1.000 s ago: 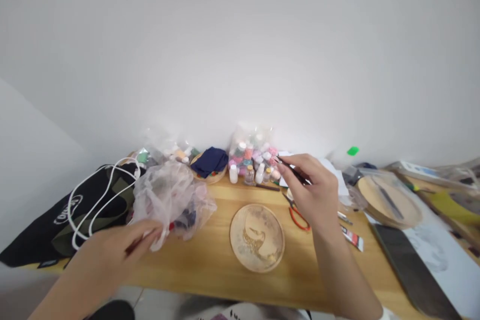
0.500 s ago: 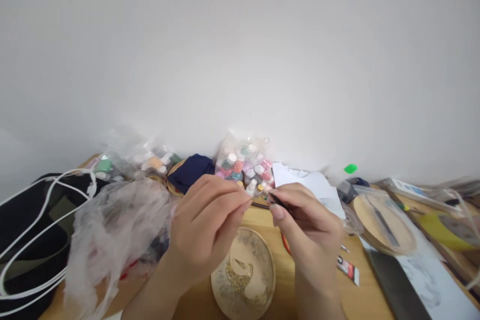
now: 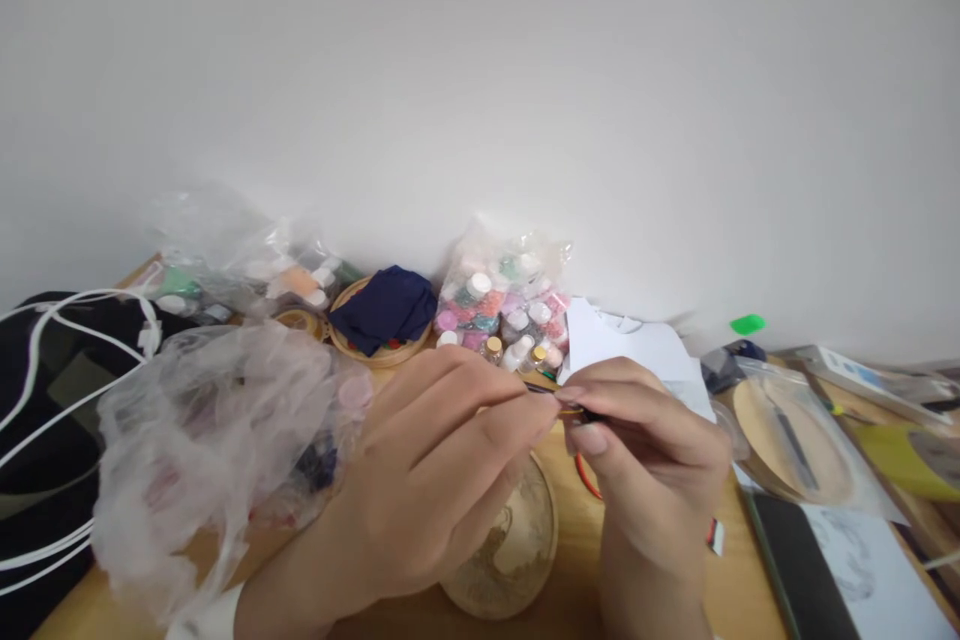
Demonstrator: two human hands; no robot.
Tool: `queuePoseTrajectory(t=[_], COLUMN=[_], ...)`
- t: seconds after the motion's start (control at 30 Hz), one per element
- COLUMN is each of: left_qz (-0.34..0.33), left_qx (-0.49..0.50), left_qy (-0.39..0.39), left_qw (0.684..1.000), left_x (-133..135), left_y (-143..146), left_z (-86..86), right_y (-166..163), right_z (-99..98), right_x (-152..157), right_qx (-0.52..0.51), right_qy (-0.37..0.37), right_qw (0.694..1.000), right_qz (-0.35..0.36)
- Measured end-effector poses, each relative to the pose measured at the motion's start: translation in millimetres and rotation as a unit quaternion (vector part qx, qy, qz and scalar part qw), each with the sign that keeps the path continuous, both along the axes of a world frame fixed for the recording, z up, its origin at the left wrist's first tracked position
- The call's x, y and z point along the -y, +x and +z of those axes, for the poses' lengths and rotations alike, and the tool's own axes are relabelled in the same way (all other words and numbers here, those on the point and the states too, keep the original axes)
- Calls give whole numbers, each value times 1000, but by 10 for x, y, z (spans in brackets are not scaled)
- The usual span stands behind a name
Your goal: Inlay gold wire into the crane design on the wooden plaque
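My left hand (image 3: 442, 460) is closed in a pinch, its fingertips almost meeting those of my right hand. Whatever is in the left pinch is too small and hidden to name. My right hand (image 3: 645, 470) grips a small dark, slim object (image 3: 588, 415) between thumb and fingers, its kind unclear. Below both hands lies a round beige piece (image 3: 510, 580) with a bird design, partly covered by my left hand. Part of an orange-red ring (image 3: 587, 476) shows beside my right thumb.
Bagged bottles of coloured bits (image 3: 502, 305) stand by the wall, next to navy cloth (image 3: 386, 308) on a hoop. A crumpled plastic bag (image 3: 210, 420) and white cables (image 3: 45, 350) lie left. Right are papers (image 3: 626, 340), wooden discs (image 3: 787, 435) and a dark flat board (image 3: 802, 570).
My hands have come together, the left moving right until its fingertips reach the right's. The view has shifted, and my left hand now covers more of the round piece.
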State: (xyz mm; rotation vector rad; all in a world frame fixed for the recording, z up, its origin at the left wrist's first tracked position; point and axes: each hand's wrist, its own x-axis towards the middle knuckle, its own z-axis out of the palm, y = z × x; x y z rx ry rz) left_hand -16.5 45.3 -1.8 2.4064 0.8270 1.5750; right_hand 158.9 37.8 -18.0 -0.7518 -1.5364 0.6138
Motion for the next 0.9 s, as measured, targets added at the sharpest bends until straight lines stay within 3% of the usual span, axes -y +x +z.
queuePoseTrajectory(t=[0.17,0.47,0.73,0.9], left_qz=[38,33,21,19], left_qx=[-25,-49,-38,-29], left_qy=[-37,-62,-40,-91], left_qw=[998,996,998,995], left_x=[28,47,40,84], left_y=[-31,-43,-31,-25], left_z=[20,36,22,42], right_y=[1,-12,-37,-63], right_z=[-14,2,-30,-27], right_x=[-25,-17,-17,-5], right_qx=[17,17,36,37], right_qy=[21,15,33,38], right_qw=[999,999,996,995], right_qz=[-24,-40,-72,-90])
